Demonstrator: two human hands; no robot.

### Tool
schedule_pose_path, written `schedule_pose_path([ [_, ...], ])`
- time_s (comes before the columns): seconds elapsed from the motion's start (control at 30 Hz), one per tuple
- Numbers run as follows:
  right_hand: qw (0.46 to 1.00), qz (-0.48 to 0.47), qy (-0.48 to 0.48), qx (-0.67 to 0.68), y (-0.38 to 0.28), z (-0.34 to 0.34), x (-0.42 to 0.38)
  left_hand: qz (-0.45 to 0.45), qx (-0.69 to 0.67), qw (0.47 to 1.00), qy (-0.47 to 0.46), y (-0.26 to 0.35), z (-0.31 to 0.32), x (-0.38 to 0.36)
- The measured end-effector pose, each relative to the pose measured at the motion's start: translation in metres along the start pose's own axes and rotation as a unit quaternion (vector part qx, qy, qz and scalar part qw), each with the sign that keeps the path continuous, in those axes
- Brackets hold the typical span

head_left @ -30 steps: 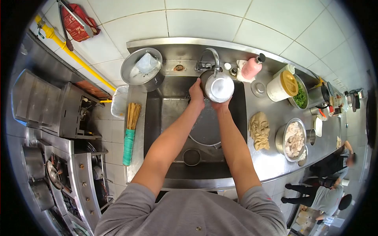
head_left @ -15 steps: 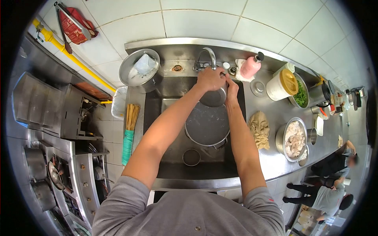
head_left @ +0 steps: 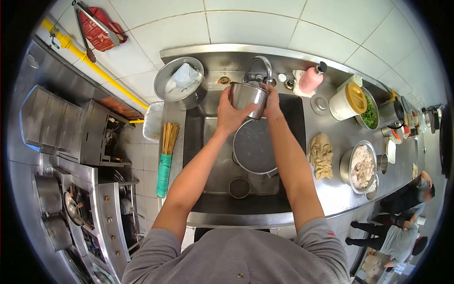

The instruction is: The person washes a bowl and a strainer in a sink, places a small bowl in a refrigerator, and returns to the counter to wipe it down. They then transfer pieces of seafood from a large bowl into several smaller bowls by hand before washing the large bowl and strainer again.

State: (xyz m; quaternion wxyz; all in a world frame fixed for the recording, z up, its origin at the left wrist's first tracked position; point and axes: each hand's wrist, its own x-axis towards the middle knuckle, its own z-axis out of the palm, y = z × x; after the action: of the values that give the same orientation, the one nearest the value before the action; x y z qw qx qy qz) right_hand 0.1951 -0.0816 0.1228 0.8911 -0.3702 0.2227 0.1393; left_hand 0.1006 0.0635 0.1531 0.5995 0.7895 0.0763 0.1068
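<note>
A shiny metal pot (head_left: 248, 98) is gripped between my two hands over the far part of the sink, just below the tap (head_left: 263, 66). My left hand (head_left: 230, 112) holds its left side with the thumb across the front. On its right side, my right hand (head_left: 273, 102) has its fingers partly hidden behind the pot. Under them in the sink (head_left: 208, 199) stands a larger pot (head_left: 256, 146) with cloudy grey liquid. A small round metal piece (head_left: 240, 188) lies near the sink's front.
Left of the sink are a pot (head_left: 191, 100) with a blue cloth and suds, and a bundled stick brush (head_left: 165, 161). On the right stand a pink soap bottle (head_left: 310, 79), a crumpled cloth (head_left: 321, 155) and a bowl of pale food (head_left: 361, 168). Two people work farther right.
The metal pot has been turned and tilted so its shiny side shows. My left hand has shifted down to the pot's left side. The view has moved slightly.
</note>
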Motion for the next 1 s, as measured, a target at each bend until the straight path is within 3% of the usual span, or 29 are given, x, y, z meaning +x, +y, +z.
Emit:
schedule_pose_path([
  [0.03, 0.996, 0.004, -0.079, -0.045, 0.002, -0.004, 0.004, 0.134, 0.092, 0.986, 0.038, 0.0, -0.001, -0.005],
  [0.1, 0.963, 0.005, -0.235, -0.133, -0.005, -0.016, 0.016, 0.2, 0.138, 0.97, 0.012, 0.012, -0.017, -0.006],
  [0.13, 0.942, -0.022, -0.204, -0.266, -0.009, -0.02, 0.017, 0.256, 0.16, 0.953, 0.001, 0.011, -0.026, -0.004],
  [0.17, 0.899, -0.043, -0.215, -0.38, -0.014, -0.017, 0.014, 0.312, 0.182, 0.932, -0.009, 0.01, -0.034, -0.002],
  [0.23, 0.774, -0.077, -0.224, -0.587, -0.025, -0.012, 0.011, 0.335, 0.169, 0.926, -0.036, 0.008, -0.039, -0.001],
  [0.27, 0.643, -0.228, -0.196, -0.704, -0.019, -0.004, 0.014, 0.346, 0.162, 0.923, -0.051, 0.006, -0.04, -0.001],
  [0.3, 0.636, -0.248, -0.152, -0.715, -0.018, -0.004, 0.011, 0.358, 0.155, 0.918, -0.066, 0.004, -0.039, -0.001],
  [0.33, 0.626, -0.271, -0.107, -0.723, -0.017, -0.001, 0.011, 0.286, 0.054, 0.955, -0.049, 0.0, -0.037, 0.0],
  [0.4, 0.579, -0.355, -0.075, -0.73, -0.017, 0.001, 0.003, 0.24, 0.083, 0.967, 0.02, -0.022, -0.03, -0.003],
  [0.47, 0.616, -0.38, -0.045, -0.689, -0.014, -0.008, 0.0, 0.141, 0.058, 0.983, 0.103, -0.031, -0.014, -0.023],
  [0.57, 0.662, -0.382, 0.01, -0.645, -0.006, -0.01, -0.015, 0.025, -0.089, 0.989, 0.116, -0.019, 0.02, -0.052],
  [0.6, 0.676, -0.374, 0.031, -0.634, -0.002, -0.012, -0.02, 0.047, -0.173, 0.969, 0.173, -0.015, 0.037, -0.049],
  [0.7, 0.743, -0.311, 0.004, -0.592, 0.006, -0.024, -0.026, -0.001, -0.142, 0.971, 0.192, -0.029, 0.043, -0.026],
  [0.8, 0.676, -0.302, 0.028, -0.672, -0.002, -0.026, -0.044, 0.03, -0.034, 0.982, 0.181, -0.02, 0.037, -0.019],
  [0.9, 0.534, -0.391, 0.061, -0.747, -0.017, -0.018, -0.056, 0.034, -0.005, 0.996, 0.082, 0.0, 0.031, -0.022],
  [0.93, 0.507, -0.357, 0.038, -0.783, -0.023, -0.018, -0.059, 0.033, -0.001, 0.999, 0.04, 0.003, 0.028, -0.024],
  [1.0, 0.364, -0.496, -0.089, -0.783, -0.023, -0.027, -0.047, 0.044, 0.071, 0.995, -0.056, 0.002, 0.019, -0.015],
])
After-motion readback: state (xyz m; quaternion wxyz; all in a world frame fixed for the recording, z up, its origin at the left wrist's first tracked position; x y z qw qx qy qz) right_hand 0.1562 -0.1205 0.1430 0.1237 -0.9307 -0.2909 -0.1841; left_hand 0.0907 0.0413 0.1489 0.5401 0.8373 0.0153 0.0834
